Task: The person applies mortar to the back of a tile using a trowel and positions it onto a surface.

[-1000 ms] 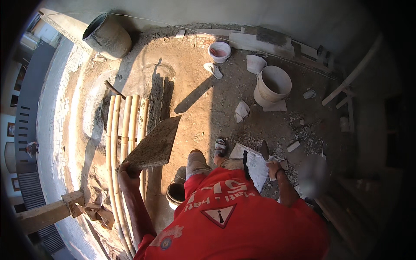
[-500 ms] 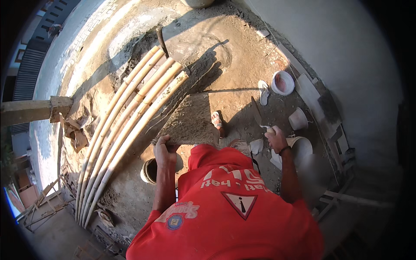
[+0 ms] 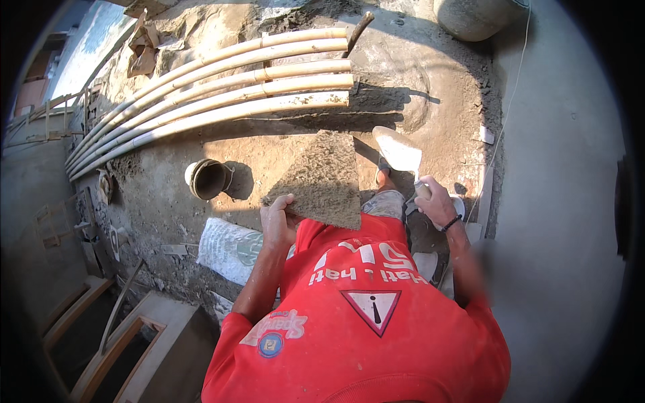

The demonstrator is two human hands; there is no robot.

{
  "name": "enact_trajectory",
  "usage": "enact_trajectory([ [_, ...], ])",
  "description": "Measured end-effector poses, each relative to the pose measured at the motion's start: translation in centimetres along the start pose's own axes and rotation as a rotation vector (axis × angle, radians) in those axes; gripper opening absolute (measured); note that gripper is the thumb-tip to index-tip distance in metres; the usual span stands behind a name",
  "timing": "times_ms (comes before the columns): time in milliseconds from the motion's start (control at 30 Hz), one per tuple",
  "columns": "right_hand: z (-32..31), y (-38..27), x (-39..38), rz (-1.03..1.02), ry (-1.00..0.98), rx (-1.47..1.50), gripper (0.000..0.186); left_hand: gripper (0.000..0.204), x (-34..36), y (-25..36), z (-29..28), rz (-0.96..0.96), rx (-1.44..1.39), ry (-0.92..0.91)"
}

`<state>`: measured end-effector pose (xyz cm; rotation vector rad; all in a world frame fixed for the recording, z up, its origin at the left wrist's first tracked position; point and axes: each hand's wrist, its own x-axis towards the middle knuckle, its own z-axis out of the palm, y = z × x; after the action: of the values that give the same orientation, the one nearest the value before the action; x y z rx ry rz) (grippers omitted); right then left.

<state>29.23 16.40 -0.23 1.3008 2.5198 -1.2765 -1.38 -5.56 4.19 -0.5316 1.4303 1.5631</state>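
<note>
My left hand grips the near left edge of a flat, square board coated with rough grey-brown mortar, held in front of my waist. The fingers wrap around that edge, and part of them is hidden beneath. To the right, my right hand is closed around the handle of a trowel. Its pale, broad blade points away from me and to the left, a short gap from the board's far right corner. Below the blade, part of my leg and foot shows.
Several bamboo poles lie across the ground ahead, near a dark stick. A bucket and a white sack are on the left. A grey wall borders the right. A large tub stands far right, concrete frames lower left.
The view has turned to the right, so the poles now run more crosswise and the wall is nearer. The trowel has tilted, showing its blade broadside and closer to the board. Both grips continue.
</note>
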Motion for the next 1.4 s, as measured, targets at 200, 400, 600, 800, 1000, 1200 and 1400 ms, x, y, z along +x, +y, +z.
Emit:
enact_trajectory([
  [200,-7.7,-1.1,5.9,-0.323,-0.406,-0.246,0.024,0.017,-1.3,-3.6,4.8,-0.025,-0.126,0.157],
  [400,-13.9,-4.1,5.2,-0.535,-0.683,-0.169,0.033,0.019,-4.0,-6.4,9.7,0.066,-0.199,0.275],
  [600,-11.6,0.8,5.5,-0.576,-0.870,-0.306,0.029,0.019,-4.2,-8.5,11.4,0.082,-0.259,0.328],
  [800,-6.4,2.9,8.2,-0.493,-0.838,-0.298,0.026,0.022,-4.5,-7.8,11.9,0.041,-0.326,0.377],
  [1000,2.3,9.3,14.5,-0.268,-0.713,-0.478,0.025,0.019,-4.5,-7.4,12.3,0.067,-0.309,0.329],
  [1200,-3.5,2.5,14.0,-0.436,-0.623,-0.274,0.024,0.058,-4.8,-7.0,12.7,0.151,-0.310,0.395],
  [1400,-10.9,1.4,5.1,-0.567,-0.791,-0.070,0.023,0.059,-4.6,-7.2,12.2,0.164,-0.294,0.336],
])
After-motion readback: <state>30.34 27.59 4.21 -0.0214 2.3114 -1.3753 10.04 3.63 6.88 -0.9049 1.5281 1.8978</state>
